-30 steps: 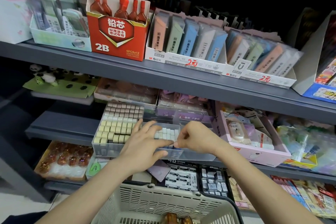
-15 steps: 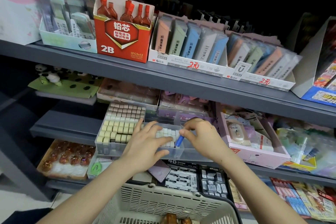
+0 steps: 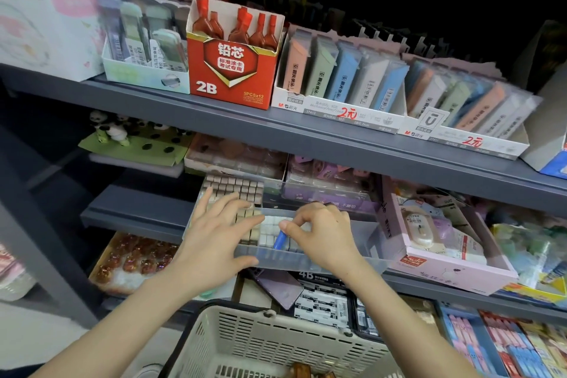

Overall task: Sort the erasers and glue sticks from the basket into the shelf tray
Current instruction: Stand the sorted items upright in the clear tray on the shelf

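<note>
- Pinching a blue stick (image 3: 280,240) between thumb and curled fingers, the right hand (image 3: 322,233) is holding it tilted over the white erasers (image 3: 271,228) in the clear shelf tray (image 3: 306,261); whether it is a glue stick I cannot tell.
- The left hand (image 3: 214,239) is lying flat on the beige erasers (image 3: 233,190), fingers spread and straight, gripping nothing, its thumb lying by the tray's front wall.
- The erasers are standing in tight rows, filling the tray's left part; its right part is showing bare clear floor.
- The tray is jutting out past the grey shelf edge (image 3: 138,218), with a pink box (image 3: 445,273) sitting just beside its right wall.
- The cream basket (image 3: 260,344) is sitting below the hands, its rim lying near both forearms.
</note>
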Tool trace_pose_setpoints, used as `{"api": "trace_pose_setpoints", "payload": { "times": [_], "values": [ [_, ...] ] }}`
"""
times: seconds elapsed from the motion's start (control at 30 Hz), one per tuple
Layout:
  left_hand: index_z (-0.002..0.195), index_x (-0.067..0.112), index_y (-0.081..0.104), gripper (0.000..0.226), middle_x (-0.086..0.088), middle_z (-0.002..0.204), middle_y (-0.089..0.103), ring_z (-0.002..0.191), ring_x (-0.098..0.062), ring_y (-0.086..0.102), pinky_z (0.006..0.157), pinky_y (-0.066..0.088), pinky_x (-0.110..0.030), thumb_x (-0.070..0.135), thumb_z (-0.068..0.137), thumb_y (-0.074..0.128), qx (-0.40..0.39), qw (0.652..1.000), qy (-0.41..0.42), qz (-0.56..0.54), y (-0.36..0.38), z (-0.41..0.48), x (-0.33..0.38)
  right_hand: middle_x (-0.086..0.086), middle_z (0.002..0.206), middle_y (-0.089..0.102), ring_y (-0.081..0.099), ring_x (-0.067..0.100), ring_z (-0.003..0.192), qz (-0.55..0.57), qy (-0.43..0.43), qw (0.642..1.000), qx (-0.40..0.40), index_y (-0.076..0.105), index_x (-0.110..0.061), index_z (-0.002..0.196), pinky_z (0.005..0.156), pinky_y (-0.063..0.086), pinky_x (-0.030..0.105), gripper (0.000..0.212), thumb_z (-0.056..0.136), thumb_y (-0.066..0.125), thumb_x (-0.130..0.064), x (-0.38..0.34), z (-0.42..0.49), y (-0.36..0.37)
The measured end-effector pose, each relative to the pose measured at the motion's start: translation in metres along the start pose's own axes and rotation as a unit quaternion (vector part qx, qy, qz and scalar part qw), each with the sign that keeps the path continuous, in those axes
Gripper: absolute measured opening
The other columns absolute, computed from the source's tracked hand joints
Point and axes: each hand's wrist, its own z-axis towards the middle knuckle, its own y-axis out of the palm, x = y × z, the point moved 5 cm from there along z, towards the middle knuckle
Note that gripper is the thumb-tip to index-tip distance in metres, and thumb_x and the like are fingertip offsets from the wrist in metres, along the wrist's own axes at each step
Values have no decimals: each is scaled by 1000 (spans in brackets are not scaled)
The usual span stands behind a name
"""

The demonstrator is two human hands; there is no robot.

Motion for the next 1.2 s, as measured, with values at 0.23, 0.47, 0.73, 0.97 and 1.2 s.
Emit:
{"api": "trace_pose_setpoints", "payload": {
  "times": [0.23, 0.47, 0.73, 0.97, 1.2],
  "values": [
    [110, 28, 69, 69, -4, 115, 64, 118, -27, 52, 108, 15, -50, 54, 49, 86, 8, 1000, -1, 7, 0, -6, -12, -11, 115, 61, 47, 17, 110, -5, -31, 999, -2, 70, -24, 84, 92, 27, 33, 31, 90, 53, -49, -20, 3, 5],
    [105, 28, 71, 62, -2, 112, 64, 116, -21, 40, 106, 15, -51, 56, 51, 84, 15, 1000, 9, 6, 6, 0, -6, -4, 88, 67, 54, 20, 97, -25, 6, 1000, 13, 47, -23, 51, 84, 33, 31, 51, 88, 49, -58, -19, 0, 13],
    [101, 31, 72, 61, 0, 109, 65, 111, -21, 50, 106, 18, -47, 57, 48, 85, 17, 1000, 4, 14, 6, 4, -2, 1, 72, 68, 60, 20, 81, -30, -20, 999, -19, 50, -20, 44, 90, 41, 34, 46, 85, 57, -40, -20, 17, 1],
    [98, 32, 72, 54, -1, 108, 66, 109, -25, 59, 106, 17, -47, 53, 51, 86, 17, 1000, 5, -1, 5, 5, -4, -8, 91, 70, 60, 15, 93, 31, -17, 997, -71, 69, -25, 85, 89, 44, 32, 24, 92, 54, -43, -5, 8, -2],
    [98, 35, 71, 48, 0, 111, 64, 114, -18, 42, 106, 16, -47, 53, 55, 84, 4, 1000, 8, -17, 10, 5, -4, -14, 103, 70, 55, 5, 89, 28, -55, 987, -145, 73, -26, 99, 97, 40, 35, 19, 93, 57, -33, 7, 1, -5]
  ]
}}
